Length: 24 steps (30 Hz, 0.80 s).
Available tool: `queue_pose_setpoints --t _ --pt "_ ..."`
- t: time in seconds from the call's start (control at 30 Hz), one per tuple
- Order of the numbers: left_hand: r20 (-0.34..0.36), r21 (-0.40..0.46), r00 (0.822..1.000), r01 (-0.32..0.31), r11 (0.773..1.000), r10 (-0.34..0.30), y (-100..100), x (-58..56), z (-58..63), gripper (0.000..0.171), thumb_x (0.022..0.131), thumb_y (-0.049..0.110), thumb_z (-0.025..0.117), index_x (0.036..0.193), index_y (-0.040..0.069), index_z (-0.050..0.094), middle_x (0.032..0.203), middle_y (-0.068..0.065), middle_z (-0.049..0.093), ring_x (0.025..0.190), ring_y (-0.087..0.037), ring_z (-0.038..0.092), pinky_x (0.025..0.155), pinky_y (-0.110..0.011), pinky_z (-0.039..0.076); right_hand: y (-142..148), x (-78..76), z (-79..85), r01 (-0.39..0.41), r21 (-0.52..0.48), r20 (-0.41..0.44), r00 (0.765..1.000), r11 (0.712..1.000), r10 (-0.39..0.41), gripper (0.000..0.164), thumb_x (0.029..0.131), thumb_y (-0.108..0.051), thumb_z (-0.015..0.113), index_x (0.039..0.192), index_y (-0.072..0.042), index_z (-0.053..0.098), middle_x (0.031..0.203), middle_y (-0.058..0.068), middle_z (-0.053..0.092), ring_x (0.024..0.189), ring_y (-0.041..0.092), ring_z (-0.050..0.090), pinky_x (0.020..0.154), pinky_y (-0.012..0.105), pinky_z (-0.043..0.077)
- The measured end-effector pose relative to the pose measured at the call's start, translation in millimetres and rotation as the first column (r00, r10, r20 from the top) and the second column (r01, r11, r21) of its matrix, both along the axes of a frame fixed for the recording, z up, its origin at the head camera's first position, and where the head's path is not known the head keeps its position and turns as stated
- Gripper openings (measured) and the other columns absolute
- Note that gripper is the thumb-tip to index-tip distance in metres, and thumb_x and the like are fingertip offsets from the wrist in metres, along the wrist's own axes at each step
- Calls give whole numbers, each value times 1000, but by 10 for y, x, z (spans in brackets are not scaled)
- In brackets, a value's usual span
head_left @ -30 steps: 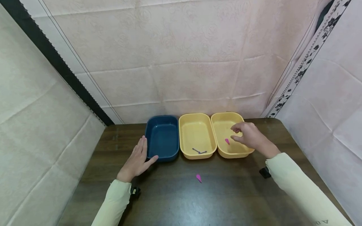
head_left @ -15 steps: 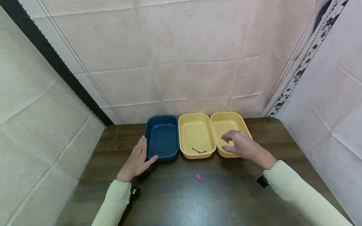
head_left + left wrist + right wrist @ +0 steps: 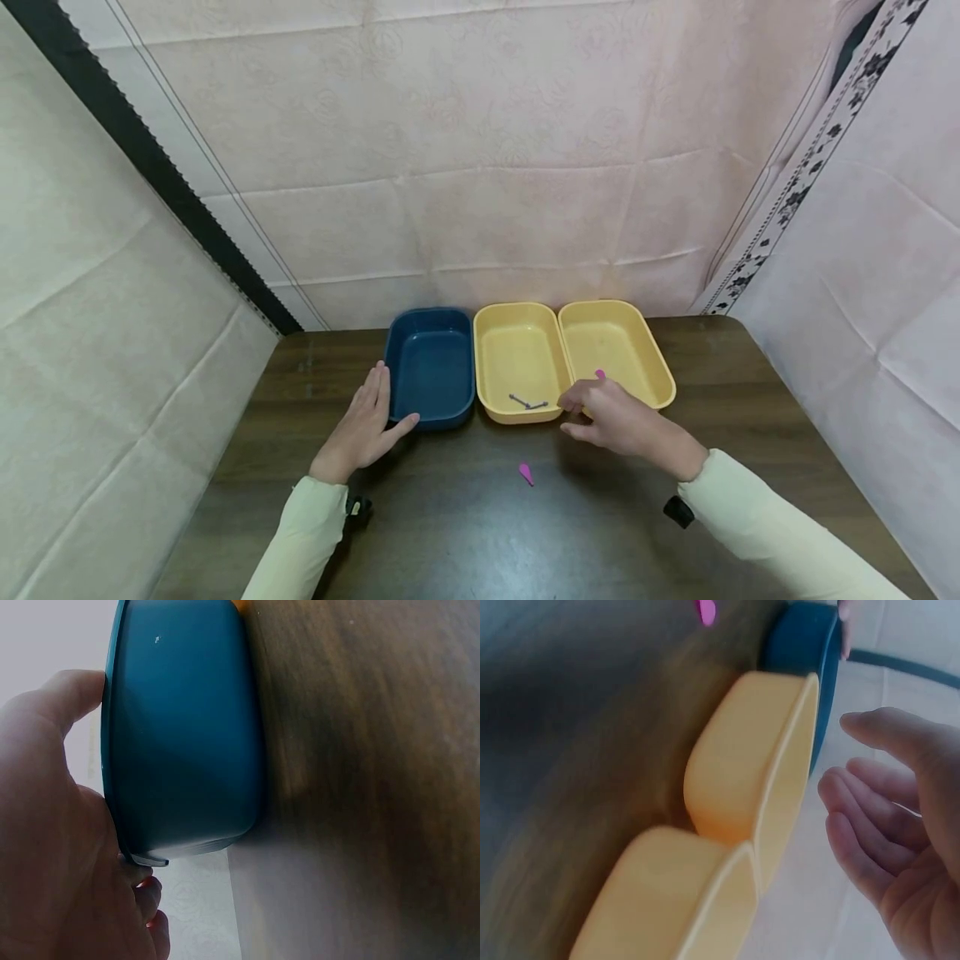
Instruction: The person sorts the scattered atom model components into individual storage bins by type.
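Observation:
My left hand (image 3: 362, 432) lies with straight fingers along the left side of the dark blue bin (image 3: 432, 423), thumb at its front corner. In the left wrist view, the thumb touches the rim of the blue bin (image 3: 184, 727). My right hand (image 3: 615, 421) hovers over the front edge of the right yellow bin (image 3: 654, 358), fingers loosely bent, nothing between them. The right wrist view shows the same right hand (image 3: 892, 810) above the bins. On the table lies a small pink teardrop-shaped piece (image 3: 527, 474). A second pink piece (image 3: 600, 374) sits in the right bin, partly hidden by the hand.
Between the blue and right yellow bins stands the middle yellow bin (image 3: 517, 333), holding small purple sticks (image 3: 528, 402) with knobbed ends. All three bins stand in a row on the dark wooden table (image 3: 450, 517), before a pale cloth backdrop (image 3: 480, 208).
My right hand has moved left and toward the front, from over the middle of the right yellow bin to its front left corner. My left hand stays where it was.

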State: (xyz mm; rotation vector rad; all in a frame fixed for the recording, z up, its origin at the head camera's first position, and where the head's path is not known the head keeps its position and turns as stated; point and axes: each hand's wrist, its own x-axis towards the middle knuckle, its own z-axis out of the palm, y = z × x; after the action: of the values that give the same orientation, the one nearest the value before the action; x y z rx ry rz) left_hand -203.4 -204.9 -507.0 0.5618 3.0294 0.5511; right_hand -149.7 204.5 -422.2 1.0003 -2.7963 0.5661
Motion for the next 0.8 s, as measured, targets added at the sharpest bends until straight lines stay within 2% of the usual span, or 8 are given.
queue_pose_setpoints --t 0.33,0.53,0.8 --pt "2 0 1000 -1 1000 1 -5 -28 -16 105 88 76 35 156 7 -4 165 -12 -7 153 -32 -1 120 -60 14 -225 72 -171 -71 37 104 992 997 67 21 82 -22 76 98 -10 72 91 1 72 80 10 67 70 21 56" --pt "5 -2 1000 -6 1000 6 -12 -16 -12 103 89 77 33 156 7 -5 165 -11 -8 153 -31 -3 121 -58 14 -345 119 -332 -107 75 162 982 991 94 14 84 -24 74 92 -12 72 85 -2 69 75 7 63 65 18 52" --pt "12 2 1000 -4 1000 4 -19 -8 -9 104 89 76 34 156 7 -5 165 -12 -8 153 -32 -2 120 -59 14 -436 140 -572 -124 48 257 960 991 108 12 85 -21 74 88 -10 71 79 1 66 66 6 58 56 14 46"
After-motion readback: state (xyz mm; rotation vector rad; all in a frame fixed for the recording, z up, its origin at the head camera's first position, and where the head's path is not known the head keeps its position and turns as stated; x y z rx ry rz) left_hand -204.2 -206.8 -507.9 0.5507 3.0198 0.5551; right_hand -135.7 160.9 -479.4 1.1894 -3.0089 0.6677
